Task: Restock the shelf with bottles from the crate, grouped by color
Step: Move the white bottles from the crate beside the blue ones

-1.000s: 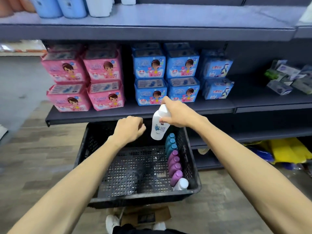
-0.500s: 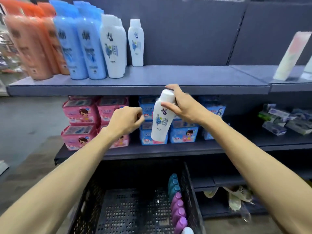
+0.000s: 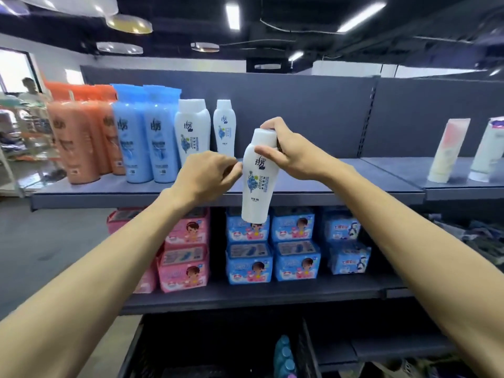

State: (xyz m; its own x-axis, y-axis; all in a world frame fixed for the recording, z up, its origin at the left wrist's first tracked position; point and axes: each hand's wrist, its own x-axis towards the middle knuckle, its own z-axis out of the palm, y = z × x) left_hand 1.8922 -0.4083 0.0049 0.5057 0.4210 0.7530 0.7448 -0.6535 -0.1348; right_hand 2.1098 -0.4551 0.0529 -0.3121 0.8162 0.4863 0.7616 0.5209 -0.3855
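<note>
1. The right hand (image 3: 296, 156) grips the white bottle (image 3: 259, 184) near its cap, upright, before the top shelf (image 3: 354, 185) near edge.
2. The left hand (image 3: 207, 173) is curled and empty; whether its fingertips touch the bottle is unclear.
3. The crate (image 3: 129, 358) is cut off at the bottom.

Quick tally from where I'm standing. Orange bottles (image 3: 73, 143): three that I can make out, but that end is blurry. Blue bottles (image 3: 132, 140): two in front, and I can't count what's behind them. White ones make three: a big white bottle (image 3: 192, 132) and a small white bottle (image 3: 224, 126) on the top shelf (image 3: 327, 184), plus the white bottle (image 3: 259, 184) in my right hand (image 3: 297, 156). Tubes (image 3: 448, 148): two. Pink packs (image 3: 188, 230): four showing, some behind my arm. Blue packs (image 3: 248, 266): six, two of them in a different design. Teal bottles (image 3: 283, 353) in the crate (image 3: 304, 347): three caps.
</note>
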